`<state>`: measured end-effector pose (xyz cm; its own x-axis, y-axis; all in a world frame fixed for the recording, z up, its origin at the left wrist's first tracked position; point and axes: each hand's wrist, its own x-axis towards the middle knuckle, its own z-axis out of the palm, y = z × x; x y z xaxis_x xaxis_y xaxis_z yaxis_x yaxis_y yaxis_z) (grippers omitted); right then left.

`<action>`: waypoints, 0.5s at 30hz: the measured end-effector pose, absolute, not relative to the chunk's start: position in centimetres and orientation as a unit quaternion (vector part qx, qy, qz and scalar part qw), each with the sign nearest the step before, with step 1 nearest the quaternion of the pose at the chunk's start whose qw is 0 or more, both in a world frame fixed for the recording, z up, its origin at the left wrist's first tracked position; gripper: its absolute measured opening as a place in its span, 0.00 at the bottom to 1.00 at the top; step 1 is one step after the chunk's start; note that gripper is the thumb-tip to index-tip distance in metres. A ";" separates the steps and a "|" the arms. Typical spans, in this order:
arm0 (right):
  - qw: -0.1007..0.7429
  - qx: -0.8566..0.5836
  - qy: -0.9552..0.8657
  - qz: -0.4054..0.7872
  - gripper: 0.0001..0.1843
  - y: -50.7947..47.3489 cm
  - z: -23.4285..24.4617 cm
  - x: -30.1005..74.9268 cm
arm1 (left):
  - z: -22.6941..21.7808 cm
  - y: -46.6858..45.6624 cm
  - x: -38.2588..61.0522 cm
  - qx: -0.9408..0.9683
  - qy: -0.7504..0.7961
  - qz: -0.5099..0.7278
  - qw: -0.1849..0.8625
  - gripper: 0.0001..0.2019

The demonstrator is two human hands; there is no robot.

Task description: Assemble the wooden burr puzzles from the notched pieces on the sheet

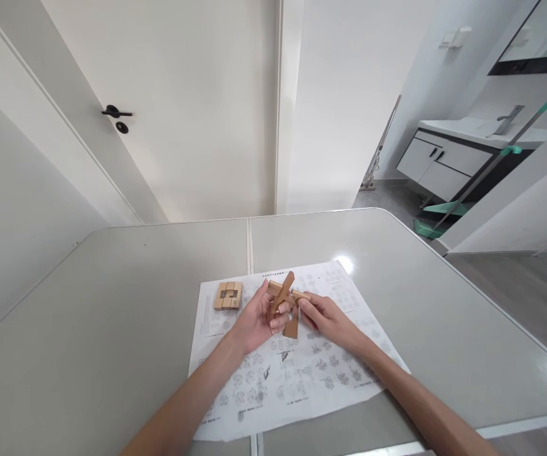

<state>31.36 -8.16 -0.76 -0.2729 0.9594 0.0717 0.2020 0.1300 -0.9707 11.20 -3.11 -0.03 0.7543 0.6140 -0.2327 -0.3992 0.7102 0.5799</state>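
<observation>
Left hand (255,322) grips brown wooden pieces (283,293), right hand (326,316) pinches a light stick (300,295), all above printed sheet (311,411); fingers hide the joins. Hollow-centred square block (228,303) sits on sheet's left, print mostly illegible. Sink cabinet (449,166) shut, contents hidden.

Pale door (197,95), black handle (113,112), sink cabinet (447,166)

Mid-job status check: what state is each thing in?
Wooden pieces: crossed, held
Left hand: curled around wooden pieces
Right hand: pinching a light wooden piece
Printed sheet: spread out
Square wooden block: unheld, on printed sheet
Door: looks shut
Cabinet doors: shut
</observation>
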 end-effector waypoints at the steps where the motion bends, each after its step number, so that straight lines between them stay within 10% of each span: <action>1: 0.400 -0.464 -0.645 0.457 0.21 -8.2 -0.8 31.5 | 0.0 -3.1 11.2 0.255 0.210 0.287 0.899 0.26; 4: 0.400 -0.474 -0.690 0.372 0.21 -8.1 -1.0 31.8 | -0.1 -3.1 11.1 0.239 0.210 0.313 0.895 0.23; 9: 0.319 -0.472 -0.772 0.280 0.52 -7.9 -1.5 32.1 | 0.0 -3.0 10.9 0.214 0.200 0.335 0.896 0.21; 15: 0.314 -0.470 -0.786 0.251 0.45 -7.7 -1.6 32.2 | -0.1 -2.9 10.8 0.215 0.195 0.341 0.894 0.21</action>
